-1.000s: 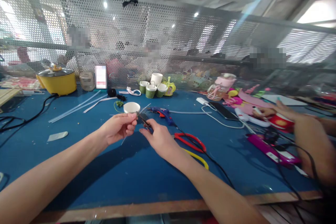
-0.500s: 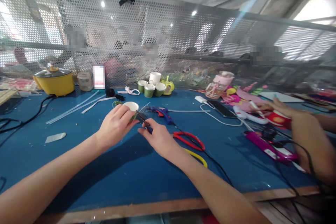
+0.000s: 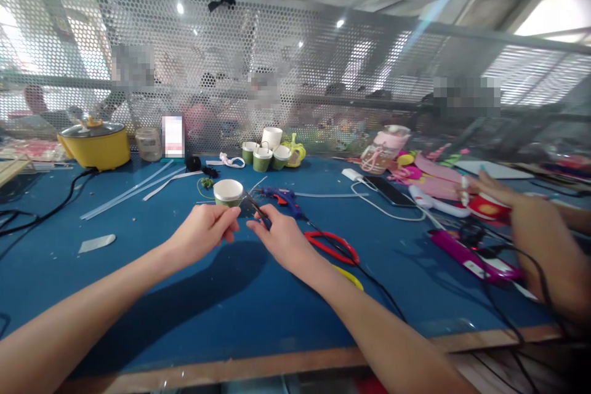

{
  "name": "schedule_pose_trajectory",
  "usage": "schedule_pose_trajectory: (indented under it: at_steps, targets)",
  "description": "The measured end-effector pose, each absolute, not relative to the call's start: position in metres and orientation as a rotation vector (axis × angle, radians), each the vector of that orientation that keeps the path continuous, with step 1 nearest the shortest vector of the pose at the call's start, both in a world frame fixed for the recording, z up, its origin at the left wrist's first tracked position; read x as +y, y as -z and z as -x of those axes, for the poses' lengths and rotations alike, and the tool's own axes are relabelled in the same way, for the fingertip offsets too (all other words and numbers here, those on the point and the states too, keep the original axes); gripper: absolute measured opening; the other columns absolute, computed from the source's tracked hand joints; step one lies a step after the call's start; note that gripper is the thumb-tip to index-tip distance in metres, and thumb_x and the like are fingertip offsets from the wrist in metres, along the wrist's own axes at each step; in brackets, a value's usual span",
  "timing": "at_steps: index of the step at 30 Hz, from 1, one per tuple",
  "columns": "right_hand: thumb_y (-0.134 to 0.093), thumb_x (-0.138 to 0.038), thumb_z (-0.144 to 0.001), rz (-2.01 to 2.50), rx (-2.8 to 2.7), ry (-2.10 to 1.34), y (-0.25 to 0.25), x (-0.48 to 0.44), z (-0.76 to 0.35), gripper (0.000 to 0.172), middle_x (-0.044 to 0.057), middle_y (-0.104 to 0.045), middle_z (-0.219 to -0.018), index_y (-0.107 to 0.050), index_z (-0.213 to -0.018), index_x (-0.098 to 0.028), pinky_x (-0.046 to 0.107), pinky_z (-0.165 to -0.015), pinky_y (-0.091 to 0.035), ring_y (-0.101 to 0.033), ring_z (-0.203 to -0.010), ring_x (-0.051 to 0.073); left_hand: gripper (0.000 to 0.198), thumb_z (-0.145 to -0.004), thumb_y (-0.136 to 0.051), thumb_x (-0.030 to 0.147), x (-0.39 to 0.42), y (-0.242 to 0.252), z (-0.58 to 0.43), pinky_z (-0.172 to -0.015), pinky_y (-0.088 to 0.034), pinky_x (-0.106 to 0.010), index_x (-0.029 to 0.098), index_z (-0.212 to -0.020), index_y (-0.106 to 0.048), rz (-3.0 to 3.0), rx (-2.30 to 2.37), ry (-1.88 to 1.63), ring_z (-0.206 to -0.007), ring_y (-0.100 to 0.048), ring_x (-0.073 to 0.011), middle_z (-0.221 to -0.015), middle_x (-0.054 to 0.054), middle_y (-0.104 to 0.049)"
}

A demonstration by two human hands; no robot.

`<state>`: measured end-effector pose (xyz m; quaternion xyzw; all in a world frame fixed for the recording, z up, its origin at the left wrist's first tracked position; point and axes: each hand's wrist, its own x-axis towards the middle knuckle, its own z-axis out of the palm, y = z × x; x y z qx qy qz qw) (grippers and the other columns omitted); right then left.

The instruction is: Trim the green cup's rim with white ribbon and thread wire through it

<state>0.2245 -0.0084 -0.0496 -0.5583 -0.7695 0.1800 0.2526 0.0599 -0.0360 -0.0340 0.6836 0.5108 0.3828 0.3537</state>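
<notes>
Near the middle of the table, my left hand [image 3: 207,226] is closed, its fingers curled; whatever they hold is hidden. Just beyond it stands a small paper cup [image 3: 228,189], white inside with a green outside. My right hand [image 3: 285,235] grips a slim dark pointed tool [image 3: 259,209] with a dark blue handle, its tip directed at the cup's right side. Whether the tip touches the cup I cannot tell. A green string bundle [image 3: 206,183] lies left of the cup. Right of it rests a blue hot glue gun [image 3: 286,198].
Several green cups [image 3: 262,159] stand at the back near a yellow pot [image 3: 99,146]. Red-handled pliers [image 3: 331,247] and a black cable lie right of my right forearm. A purple power strip [image 3: 475,258] sits near a co-worker's hands [image 3: 496,191] at the right.
My left hand has come off the cup, moving down and toward me, and is now closed beside it. My right hand has shifted slightly right with the tool.
</notes>
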Motion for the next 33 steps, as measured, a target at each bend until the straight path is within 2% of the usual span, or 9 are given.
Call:
schedule_pose_trajectory:
  at_steps: [4,6,9,14,18,21,24,27,33]
  targets:
    - [-0.053,-0.032,-0.078,1.513,-2.089,-0.497,0.049,-0.008,-0.225,0.019,0.007,-0.065,-0.080,-0.054,-0.090,-0.018,0.028,-0.063,-0.041,-0.059,-0.072,0.019,0.026,-0.085,-0.037,0.021,-0.036,0.029,-0.052,-0.059,-0.042,-0.028,0.013,-0.077,-0.059,-2.658,1.508,-1.305,-0.064,-0.052,-0.0166,-0.071,-0.008,-0.058]
    - [-0.053,-0.031,-0.078,1.519,-2.097,-0.509,0.047,-0.011,-0.223,0.018,0.007,-0.065,-0.079,-0.054,-0.089,-0.018,0.027,-0.061,-0.041,-0.059,-0.070,0.019,0.021,-0.085,-0.039,0.019,-0.031,0.031,-0.048,-0.065,-0.044,-0.031,0.013,-0.084,-0.059,-2.883,1.443,-1.328,-0.073,-0.054,-0.0187,-0.078,-0.010,-0.059]
    - [-0.052,-0.031,-0.079,1.503,-2.129,-0.489,0.045,-0.015,-0.220,0.017,0.007,-0.066,-0.080,-0.054,-0.088,-0.018,0.027,-0.060,-0.040,-0.060,-0.071,0.019,0.016,-0.082,-0.046,0.022,-0.025,0.037,-0.047,-0.066,-0.045,-0.031,0.013,-0.080,-0.059,-2.968,1.361,-1.315,-0.074,-0.054,-0.0193,-0.078,-0.010,-0.060]
    - [-0.053,-0.030,-0.078,1.477,-2.136,-0.467,0.044,-0.017,-0.220,0.016,0.007,-0.066,-0.083,-0.054,-0.088,-0.018,0.027,-0.063,-0.040,-0.060,-0.075,0.020,0.013,-0.075,-0.056,0.025,-0.023,0.041,-0.054,-0.059,-0.042,-0.025,0.014,-0.068,-0.059,-2.153,1.294,-1.464,-0.062,-0.051,-0.0133,-0.067,-0.005,-0.057]
    - [-0.054,-0.029,-0.078,1.438,-2.120,-0.474,0.045,-0.017,-0.220,0.016,0.007,-0.066,-0.086,-0.054,-0.090,-0.019,0.027,-0.065,-0.041,-0.061,-0.078,0.020,0.016,-0.071,-0.060,0.024,-0.024,0.040,-0.061,-0.042,-0.032,-0.016,0.012,-0.063,-0.053,-1.033,0.903,-1.172,-0.043,-0.039,-0.0041,-0.056,0.001,-0.049]
    - [-0.054,-0.028,-0.077,1.446,-2.109,-0.478,0.045,-0.016,-0.221,0.016,0.007,-0.066,-0.083,-0.055,-0.090,-0.018,0.027,-0.065,-0.041,-0.061,-0.075,0.020,0.019,-0.073,-0.058,0.027,-0.026,0.039,-0.065,-0.040,-0.029,-0.015,0.012,-0.063,-0.051,-0.831,0.813,-1.081,-0.040,-0.036,-0.0027,-0.053,0.003,-0.047]
    - [-0.054,-0.031,-0.077,1.489,-2.094,-0.485,0.046,-0.012,-0.223,0.017,0.006,-0.066,-0.079,-0.055,-0.089,-0.018,0.028,-0.063,-0.041,-0.060,-0.073,0.020,0.032,-0.081,-0.044,0.035,-0.032,0.037,-0.064,-0.040,-0.029,-0.018,0.013,-0.059,-0.051,-1.332,1.116,-1.010,-0.040,-0.037,-0.0060,-0.049,0.001,-0.047]
    - [-0.054,-0.032,-0.077,1.504,-2.083,-0.487,0.049,-0.008,-0.226,0.019,0.007,-0.065,-0.077,-0.055,-0.089,-0.018,0.028,-0.062,-0.041,-0.059,-0.071,0.019,0.033,-0.083,-0.040,0.031,-0.039,0.032,-0.060,-0.047,-0.034,-0.022,0.014,-0.057,-0.052,-2.180,1.434,-1.075,-0.047,-0.041,-0.0099,-0.053,-0.002,-0.050]
    - [-0.054,-0.030,-0.078,1.510,-2.093,-0.468,0.048,-0.010,-0.223,0.017,0.007,-0.066,-0.080,-0.054,-0.089,-0.018,0.027,-0.062,-0.040,-0.060,-0.071,0.019,0.020,-0.085,-0.039,0.017,-0.033,0.032,-0.051,-0.065,-0.045,-0.028,0.013,-0.084,-0.058,-2.969,1.480,-1.292,-0.073,-0.053,-0.0166,-0.078,-0.008,-0.057]
